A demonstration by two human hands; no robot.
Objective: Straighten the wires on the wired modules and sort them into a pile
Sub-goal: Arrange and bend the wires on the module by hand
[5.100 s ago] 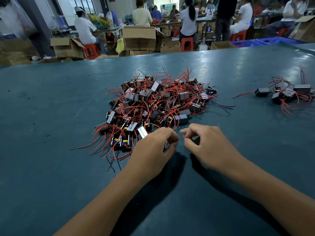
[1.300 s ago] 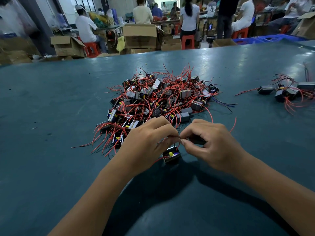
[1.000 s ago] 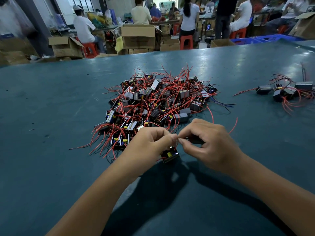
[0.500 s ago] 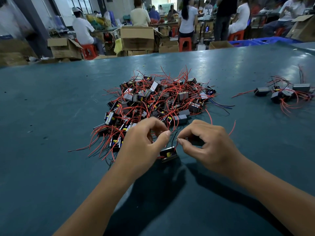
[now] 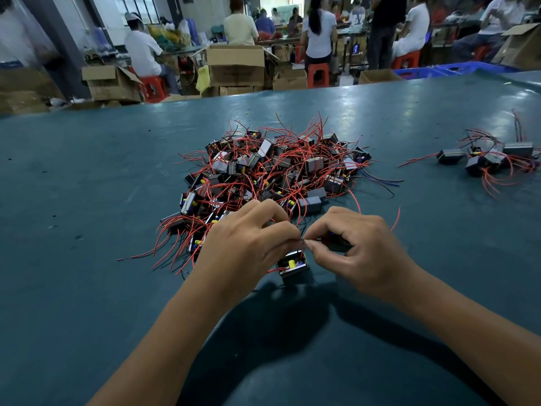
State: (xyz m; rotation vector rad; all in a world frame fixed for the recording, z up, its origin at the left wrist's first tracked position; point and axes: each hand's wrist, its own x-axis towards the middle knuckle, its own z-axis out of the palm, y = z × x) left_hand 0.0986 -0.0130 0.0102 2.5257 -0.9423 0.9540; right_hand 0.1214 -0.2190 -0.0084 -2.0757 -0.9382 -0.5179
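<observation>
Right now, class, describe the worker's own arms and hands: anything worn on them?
Both forearms are bare up to the frame edge, with no sleeves in view. The left hand and right hand wear no gloves, rings, watch or wristband. The fingers have short, unpainted nails.

The left hand [image 5: 248, 244] hides the near edge of the tangled heap [image 5: 269, 174], and the pinched wire is too thin to trace. The sorted pile [image 5: 491, 162] runs off the right edge.
</observation>
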